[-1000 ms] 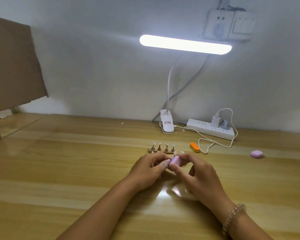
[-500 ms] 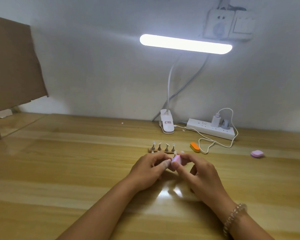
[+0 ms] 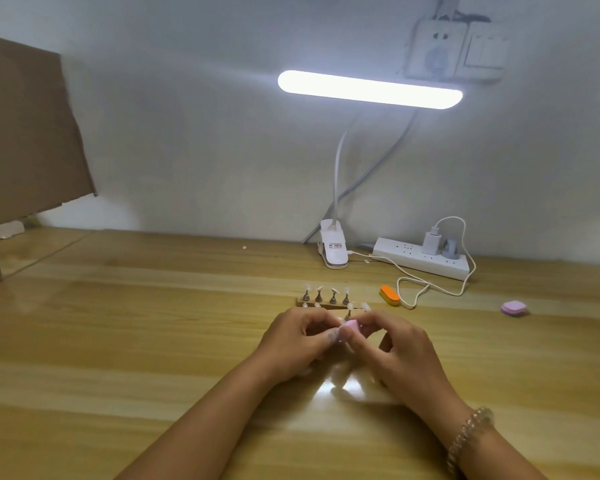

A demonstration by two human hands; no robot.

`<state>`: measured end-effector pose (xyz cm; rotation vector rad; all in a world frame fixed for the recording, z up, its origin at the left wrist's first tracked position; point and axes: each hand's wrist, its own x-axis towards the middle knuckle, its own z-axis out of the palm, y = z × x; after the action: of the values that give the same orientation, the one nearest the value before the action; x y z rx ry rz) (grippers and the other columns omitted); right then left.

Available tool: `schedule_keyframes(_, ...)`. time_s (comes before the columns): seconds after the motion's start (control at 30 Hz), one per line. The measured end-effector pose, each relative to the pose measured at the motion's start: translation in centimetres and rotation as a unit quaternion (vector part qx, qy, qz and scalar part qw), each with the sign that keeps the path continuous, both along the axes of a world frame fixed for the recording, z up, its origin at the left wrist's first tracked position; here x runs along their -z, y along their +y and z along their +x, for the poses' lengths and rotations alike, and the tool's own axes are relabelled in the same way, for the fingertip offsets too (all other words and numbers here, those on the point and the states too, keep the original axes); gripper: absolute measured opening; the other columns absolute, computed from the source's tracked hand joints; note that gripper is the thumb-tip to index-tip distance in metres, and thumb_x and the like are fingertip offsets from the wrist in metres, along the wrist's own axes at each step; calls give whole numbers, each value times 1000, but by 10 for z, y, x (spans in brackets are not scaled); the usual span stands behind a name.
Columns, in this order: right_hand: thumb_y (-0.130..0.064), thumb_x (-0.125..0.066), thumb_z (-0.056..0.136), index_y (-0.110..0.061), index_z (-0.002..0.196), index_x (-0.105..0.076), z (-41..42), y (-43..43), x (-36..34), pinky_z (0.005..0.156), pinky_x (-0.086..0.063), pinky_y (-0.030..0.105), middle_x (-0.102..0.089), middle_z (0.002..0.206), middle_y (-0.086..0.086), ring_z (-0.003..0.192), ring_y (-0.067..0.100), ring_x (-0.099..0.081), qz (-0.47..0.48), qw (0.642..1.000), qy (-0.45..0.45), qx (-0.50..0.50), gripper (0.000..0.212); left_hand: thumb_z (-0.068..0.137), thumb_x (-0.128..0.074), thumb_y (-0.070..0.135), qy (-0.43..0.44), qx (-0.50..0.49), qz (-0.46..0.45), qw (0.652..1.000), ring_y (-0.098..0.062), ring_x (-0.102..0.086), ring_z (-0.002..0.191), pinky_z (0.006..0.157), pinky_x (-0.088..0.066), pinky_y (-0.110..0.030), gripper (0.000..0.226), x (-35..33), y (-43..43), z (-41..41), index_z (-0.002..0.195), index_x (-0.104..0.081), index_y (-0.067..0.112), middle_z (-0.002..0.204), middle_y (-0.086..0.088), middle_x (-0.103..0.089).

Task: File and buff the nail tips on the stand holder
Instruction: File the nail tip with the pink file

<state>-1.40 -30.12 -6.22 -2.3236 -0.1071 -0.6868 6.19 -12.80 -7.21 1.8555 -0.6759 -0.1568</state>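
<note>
Risk: right hand (image 3: 402,348) pinches small pink buffer block (image 3: 349,326), left hand (image 3: 291,341) pinches mostly hidden white nail tip (image 3: 341,320); hard stroke could pop it loose

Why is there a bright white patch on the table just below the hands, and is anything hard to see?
Head view: the patch is glare, the lamp bar mirrored in the glossy table; the bar is blown out white; the nail tips on the stand holder are tiny and soft; the pink buffer block pinched by the right hand looks pale.
</note>
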Motion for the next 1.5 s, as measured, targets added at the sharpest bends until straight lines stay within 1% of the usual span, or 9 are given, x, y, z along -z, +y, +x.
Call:
schedule_keyframes(0.2,-67,-56,79,-37,92,-65,-3,5,0,56,-41,19,-62,83,-22,65,4,-55,-56,998,-3,-2,34,70,-63,46,-19,-3,24,1000,2,-55,58,55,-46,-27,13,-1,-1,-1,79,-71,42,68,21,-66)
schedule_keyframes(0.37,-63,-58,78,-34,93,-67,0,-2,-1,64,-48,29,-63,81,-21,73,2,-58,-36,998,0,52,33,81,-72,39,-30,-2,24,999,-1,-54,54,57,-52,-34,7,2,-2,1,77,-70,45,81,16,-73)
schedule_keyframes(0.5,-62,-60,78,-34,91,-67,-2,4,-1,58,-43,23,-63,81,-20,68,2,-57,-46,999,0,8,31,73,-62,49,-36,0,27,999,4,-49,48,44,-40,-21,10,1,-1,0,77,-70,45,59,23,-61)
schedule_keyframes(0.8,-57,-64,80,-36,103,-67,-2,5,-2,59,-37,17,-64,90,-23,65,-3,-55,-34,999,-9,18,31,89,-63,25,-39,4,2,999,-5,-65,71,67,-54,-33,12,1,-1,2,94,-73,30,85,13,-72)
schedule_keyframes(0.93,-62,-60,80,-37,98,-65,-3,2,-1,60,-40,23,-63,90,-22,62,-1,-52,-53,998,-1,32,31,92,-66,17,-39,-3,7,999,-1,-61,67,67,-50,-32,20,1,-1,3,88,-72,36,83,15,-71)
schedule_keyframes(1.13,-63,-59,77,-35,89,-65,0,-1,-2,63,-45,27,-63,82,-21,71,1,-55,-26,998,-4,61,32,78,-70,38,-22,-19,15,999,-3,-57,60,52,-47,-27,5,-1,-1,-2,77,-70,43,82,15,-72)
schedule_keyframes(1.23,-64,-60,76,-35,89,-64,-2,3,0,58,-45,25,-62,82,-20,66,-1,-53,-54,998,-4,33,32,81,-72,32,-51,-18,36,998,1,-50,52,51,-41,-24,17,-2,-1,-1,72,-68,46,79,21,-70)
schedule_keyframes(1.37,-73,-53,73,-34,88,-65,0,0,-2,62,-46,27,-62,83,-19,72,-2,-55,-37,998,-4,53,44,85,-74,30,-52,-16,39,998,2,-48,50,49,-38,-21,20,-1,-1,-1,75,-69,47,82,19,-73)
schedule_keyframes(1.5,-63,-61,75,-35,90,-66,-3,4,0,59,-46,26,-64,83,-19,65,1,-54,-39,999,2,19,32,86,-68,31,-69,-3,45,997,5,-50,56,56,-40,-22,14,-2,0,-1,82,-70,44,68,26,-64)
